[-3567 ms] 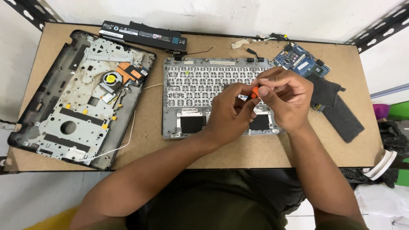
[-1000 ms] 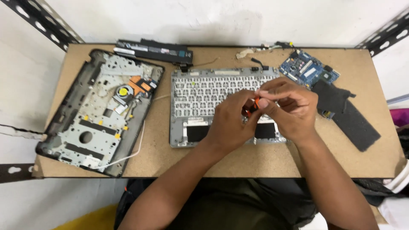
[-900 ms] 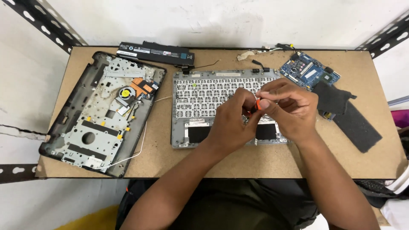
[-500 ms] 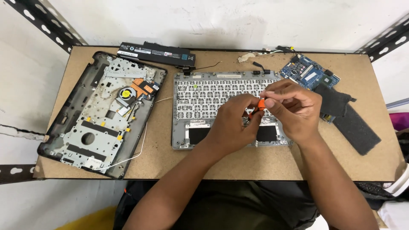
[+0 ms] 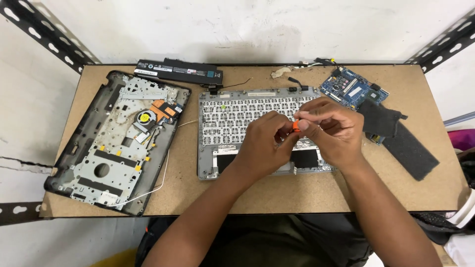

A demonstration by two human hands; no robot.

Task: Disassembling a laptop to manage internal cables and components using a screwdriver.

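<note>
Far left of the brown table [image 5: 277, 195]: laptop bottom case [image 5: 116, 143] lying open-side up, tilted, metal frame exposed, round fan [image 5: 145, 117] and orange-copper heat pipe near its upper right. Thin white wire [image 5: 161, 178] trails off its right edge. Behind it, against the wall, a long black battery [image 5: 179, 72].

Centre: upturned keyboard deck [image 5: 237, 123], grey, key backs showing, two dark cut-outs along its near edge. Both hands work directly above it.

Left hand [image 5: 264, 146]: fingers curled in, tips pinched on something small next to the orange piece; what exactly it grips I cannot tell. Right hand [image 5: 329, 131]: thumb and forefinger closed on a small orange-tipped tool [image 5: 296, 125], the rest of the fingers loosely folded. The two hands touch at the fingertips.

Change over the last few seconds: very little. The hands have stayed locked together at the same spot over the deck's right half; the orange tip has only shifted slightly between the fingers. Reads as fine fiddling still in progress, nothing set down or freed yet.

Right: blue circuit board [image 5: 352, 89] near the back edge, loose cables [image 5: 297, 74] beside it, then a black angled cover piece [image 5: 398, 138] running toward the table's right side.
</note>
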